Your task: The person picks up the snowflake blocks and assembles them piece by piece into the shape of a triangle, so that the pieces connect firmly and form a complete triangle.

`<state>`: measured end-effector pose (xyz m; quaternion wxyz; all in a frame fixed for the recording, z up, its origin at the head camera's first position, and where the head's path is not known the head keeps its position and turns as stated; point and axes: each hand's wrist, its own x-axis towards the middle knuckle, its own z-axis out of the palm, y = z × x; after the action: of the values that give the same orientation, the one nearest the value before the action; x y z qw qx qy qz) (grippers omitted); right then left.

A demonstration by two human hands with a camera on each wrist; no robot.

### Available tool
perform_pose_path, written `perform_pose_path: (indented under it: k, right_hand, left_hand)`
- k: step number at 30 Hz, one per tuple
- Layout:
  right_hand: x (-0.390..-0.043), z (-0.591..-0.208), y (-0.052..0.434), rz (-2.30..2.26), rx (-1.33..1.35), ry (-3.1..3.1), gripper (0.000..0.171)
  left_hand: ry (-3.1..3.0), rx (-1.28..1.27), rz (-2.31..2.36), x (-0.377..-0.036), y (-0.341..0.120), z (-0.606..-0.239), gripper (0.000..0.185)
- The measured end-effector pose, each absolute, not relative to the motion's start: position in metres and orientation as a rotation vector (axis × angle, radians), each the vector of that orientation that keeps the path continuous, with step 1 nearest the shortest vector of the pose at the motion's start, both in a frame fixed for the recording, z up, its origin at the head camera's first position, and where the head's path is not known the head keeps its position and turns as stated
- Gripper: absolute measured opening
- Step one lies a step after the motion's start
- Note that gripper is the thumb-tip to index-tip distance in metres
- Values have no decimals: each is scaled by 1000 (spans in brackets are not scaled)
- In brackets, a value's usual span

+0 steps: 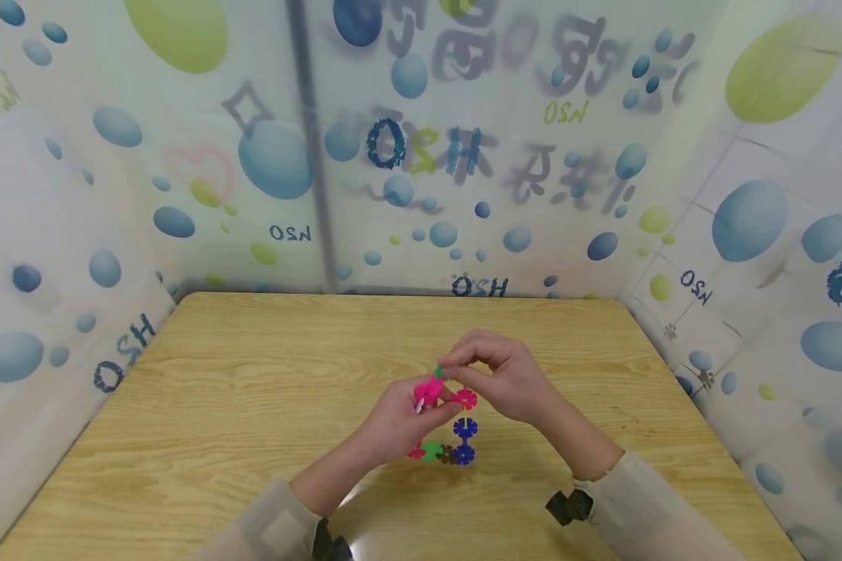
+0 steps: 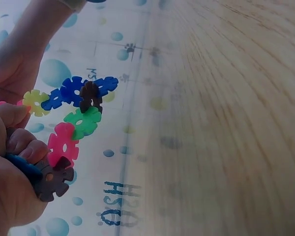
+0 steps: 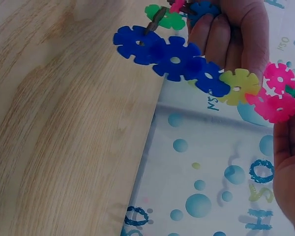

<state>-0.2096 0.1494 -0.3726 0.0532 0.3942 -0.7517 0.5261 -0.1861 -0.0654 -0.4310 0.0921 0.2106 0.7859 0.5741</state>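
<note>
at the centre of the head view, both hands raised above the wooden table [image 1: 217, 389], joined on one chain of plastic snowflake discs [image 1: 456, 436]. left hand [image 1: 400, 421] with fingers curled around the lower brown and pink discs. right hand [image 1: 505, 382] pinching a small green disc [image 1: 438, 371] at the top of the chain, fingertips narrow. blue discs [image 3: 172, 59] in the upper middle of the right wrist view, hanging free between the hands.
</note>
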Motion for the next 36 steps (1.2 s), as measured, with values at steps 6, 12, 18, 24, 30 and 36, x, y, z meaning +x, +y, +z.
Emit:
perform_pose_path:
  k: [6, 12, 18, 24, 30, 36]
  right_hand:
    - [-209, -371, 149, 1521, 1205, -2276, 20]
    - [-205, -373, 153, 1553, 992, -2395, 27]
    - [-196, -395, 166, 1755, 773, -2466, 18]
    - [-189, -409, 165, 1754, 813, -2441, 18]
    - [-187, -408, 159, 1764, 833, -2373, 15]
    - [-187, -410, 156, 1783, 865, -2353, 13]
  left_hand:
    - [2347, 679, 1722, -188, -67, -428, 8]
    - [2363, 640, 1775, -189, -70, -426, 10]
    - [2348, 513, 1807, -187, -73, -424, 11]
    - [2361, 534, 1820, -188, -73, -423, 14]
    - [2248, 648, 1905, -186, -77, -424, 24]
    - [2151, 911, 1994, -188, -75, -425, 39]
